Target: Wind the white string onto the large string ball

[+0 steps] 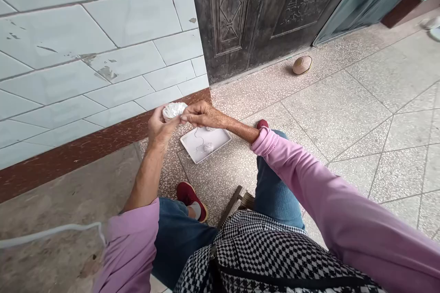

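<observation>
One white ball (174, 109) is clasped in the curled left hand (159, 130) beyond the tray's (220, 138) left corner, the right hand (205, 115) is pinched beside it, contents indiscernible, and two more balls (208, 147) are held near opposite tray edges.

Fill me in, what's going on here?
A person in pink sleeves is using both bare hands above a speckled tile floor. The left hand holds a rounded white bundle of wound strands. The right hand has its fingertips pinched together beside the bundle, near the left thumb; whether they grip a strand is too small to tell. Below, a white rectangular tray sits on the floor with a small white fuzzy ball in it.
</observation>
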`<state>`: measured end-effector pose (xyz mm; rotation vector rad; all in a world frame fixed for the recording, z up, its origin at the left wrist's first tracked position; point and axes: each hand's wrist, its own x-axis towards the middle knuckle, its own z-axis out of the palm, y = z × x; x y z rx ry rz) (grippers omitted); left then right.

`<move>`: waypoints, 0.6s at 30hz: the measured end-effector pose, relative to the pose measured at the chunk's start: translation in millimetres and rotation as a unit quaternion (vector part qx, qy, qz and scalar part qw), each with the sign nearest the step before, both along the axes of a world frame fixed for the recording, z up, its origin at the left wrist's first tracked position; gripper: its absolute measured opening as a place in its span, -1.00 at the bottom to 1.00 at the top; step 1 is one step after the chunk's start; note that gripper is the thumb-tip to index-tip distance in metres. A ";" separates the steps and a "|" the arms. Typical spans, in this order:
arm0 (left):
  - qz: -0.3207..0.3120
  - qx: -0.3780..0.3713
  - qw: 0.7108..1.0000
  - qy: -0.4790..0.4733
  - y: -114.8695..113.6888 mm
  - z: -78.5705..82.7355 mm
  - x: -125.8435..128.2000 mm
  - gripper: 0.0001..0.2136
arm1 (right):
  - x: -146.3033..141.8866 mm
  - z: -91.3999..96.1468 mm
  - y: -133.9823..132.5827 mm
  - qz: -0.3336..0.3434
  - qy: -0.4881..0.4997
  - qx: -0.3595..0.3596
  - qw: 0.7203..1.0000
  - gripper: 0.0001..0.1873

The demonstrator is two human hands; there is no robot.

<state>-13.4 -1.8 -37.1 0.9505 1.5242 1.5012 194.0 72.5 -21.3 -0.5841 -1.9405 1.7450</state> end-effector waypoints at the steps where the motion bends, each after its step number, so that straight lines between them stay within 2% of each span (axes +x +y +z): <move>1: -0.021 -0.007 1.000 0.009 -0.8 0.1 2.0 -0.20 | 2.2 3.7 4.9 -0.021 0.012 -0.004 1.000 -0.66; 7: -0.149 -0.056 0.985 -0.062 -10.3 6.1 14.0 -0.32 | 13.5 24.5 20.7 -0.143 0.002 -0.015 0.990 -0.55; 13: -0.178 -0.084 0.979 -0.046 -18.6 12.3 13.0 -0.21 | 14.1 29.5 8.6 -0.146 -0.024 0.002 0.989 -0.53; 18: -0.171 -0.082 0.982 -0.016 -18.9 16.6 5.0 -0.26 | 10.4 24.9 8.5 -0.131 -0.024 0.004 0.991 -0.46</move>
